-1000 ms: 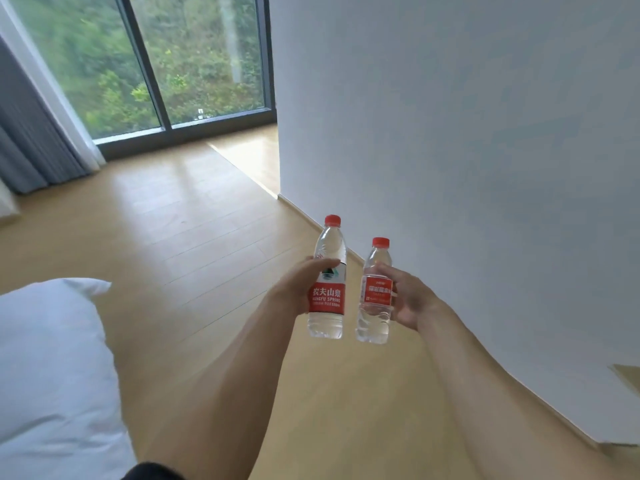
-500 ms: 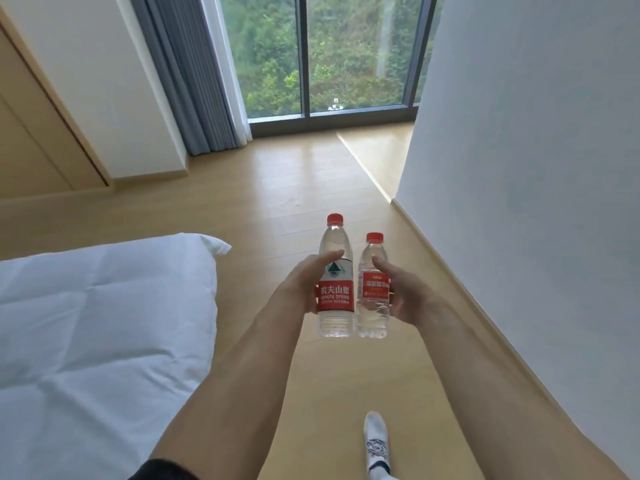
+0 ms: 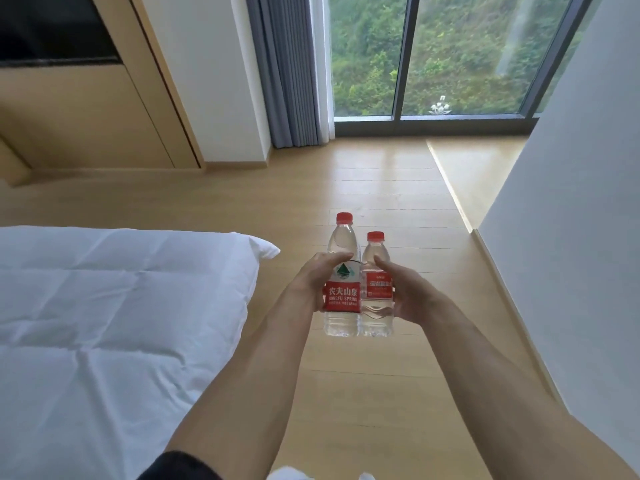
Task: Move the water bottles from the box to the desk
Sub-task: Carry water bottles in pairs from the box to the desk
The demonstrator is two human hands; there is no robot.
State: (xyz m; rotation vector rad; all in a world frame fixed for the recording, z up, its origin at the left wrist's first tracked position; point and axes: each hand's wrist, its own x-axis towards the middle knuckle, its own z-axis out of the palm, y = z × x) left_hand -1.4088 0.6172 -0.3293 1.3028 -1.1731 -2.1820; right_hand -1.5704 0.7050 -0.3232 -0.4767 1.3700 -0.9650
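Two clear water bottles with red caps and red labels are held upright side by side in front of me, above the wooden floor. My left hand grips the taller bottle around its label. My right hand grips the shorter bottle, its thumb across the bottle's shoulder. The bottles touch each other. No box and no desk are in view.
A bed with a white duvet fills the left side. A white wall runs along the right. Ahead lie wooden floor, a grey curtain, a large window and a wooden wall unit at the far left.
The view has swung left: the bed, curtain and wooden unit have come into sight and the right wall has receded. The two bottles have drawn together until they touch. Both hands keep their grip.
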